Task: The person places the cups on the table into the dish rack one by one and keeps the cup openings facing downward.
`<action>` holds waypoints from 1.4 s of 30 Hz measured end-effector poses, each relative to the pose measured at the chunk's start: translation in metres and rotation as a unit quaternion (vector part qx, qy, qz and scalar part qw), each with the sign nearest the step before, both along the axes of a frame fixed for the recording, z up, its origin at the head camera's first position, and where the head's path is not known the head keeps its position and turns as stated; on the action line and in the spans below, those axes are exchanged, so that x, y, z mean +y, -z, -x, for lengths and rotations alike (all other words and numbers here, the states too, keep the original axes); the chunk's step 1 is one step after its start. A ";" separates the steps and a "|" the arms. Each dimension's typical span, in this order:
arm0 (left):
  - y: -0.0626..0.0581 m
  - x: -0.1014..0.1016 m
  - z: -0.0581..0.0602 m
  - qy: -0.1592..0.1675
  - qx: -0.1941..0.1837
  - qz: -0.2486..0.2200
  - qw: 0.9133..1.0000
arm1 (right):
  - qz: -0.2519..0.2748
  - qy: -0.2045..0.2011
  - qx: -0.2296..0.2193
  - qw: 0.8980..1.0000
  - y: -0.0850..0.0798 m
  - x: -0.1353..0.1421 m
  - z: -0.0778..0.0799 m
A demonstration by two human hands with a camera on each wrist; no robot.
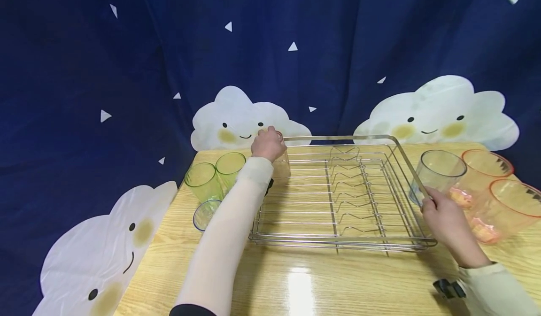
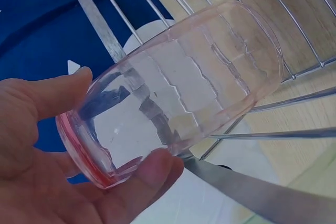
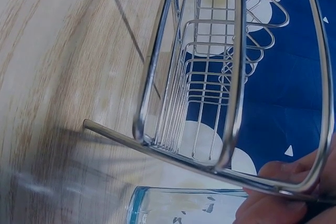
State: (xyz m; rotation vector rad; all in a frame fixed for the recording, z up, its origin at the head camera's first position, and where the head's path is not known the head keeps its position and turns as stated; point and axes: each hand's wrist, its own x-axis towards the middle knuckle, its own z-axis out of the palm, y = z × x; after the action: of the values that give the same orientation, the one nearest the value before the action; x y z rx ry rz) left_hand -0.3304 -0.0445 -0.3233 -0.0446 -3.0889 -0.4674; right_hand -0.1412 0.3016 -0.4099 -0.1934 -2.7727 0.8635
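My left hand (image 1: 268, 144) is at the back left corner of a metal wire dish rack (image 1: 390, 139). It pinches a clear pinkish drinking glass (image 2: 194, 77) by its red-edged end, thumb on one side and fingers on the other. The glass's far end points down at the rack's wires in the left wrist view. At the opposite side, my right hand (image 1: 448, 222) grips the rack's right top rail, fingers curled round it. A blue-rimmed glass (image 1: 441, 168) stands just beyond that hand, outside the rack.
Left of the rack stand two green glasses (image 1: 202, 182) and a small blue-rimmed glass (image 1: 205, 215), partly behind my left forearm. Two orange-rimmed glasses (image 1: 513, 203) stand at the right on the wooden table (image 1: 270, 278). A dark blue curtain (image 1: 270, 39) hangs behind.
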 end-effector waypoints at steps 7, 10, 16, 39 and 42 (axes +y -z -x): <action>-0.003 -0.004 -0.003 -0.009 -0.021 0.007 1.000 | 0.002 -0.004 -0.004 1.000 -0.001 -0.002 0.001; -0.003 -0.004 -0.004 -0.009 -0.024 0.009 1.000 | 0.002 -0.004 -0.005 1.000 0.000 -0.001 0.000; -0.007 -0.004 -0.006 -0.019 -0.021 -0.001 1.000 | 0.001 -0.002 -0.005 1.000 0.003 0.001 -0.002; -0.054 -0.034 -0.069 0.069 0.073 -0.065 0.993 | -0.006 -0.010 0.004 1.000 -0.003 0.002 0.000; -0.054 -0.041 -0.078 0.076 0.081 -0.065 0.992 | -0.009 -0.013 -0.007 1.000 -0.003 0.004 0.001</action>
State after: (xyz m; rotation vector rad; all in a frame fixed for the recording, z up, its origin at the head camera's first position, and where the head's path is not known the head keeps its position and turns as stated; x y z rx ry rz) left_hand -0.2523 -0.0857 -0.2695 -0.3016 -2.9003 -0.6349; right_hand -0.1420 0.3052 -0.4074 -0.1606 -2.8002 0.8457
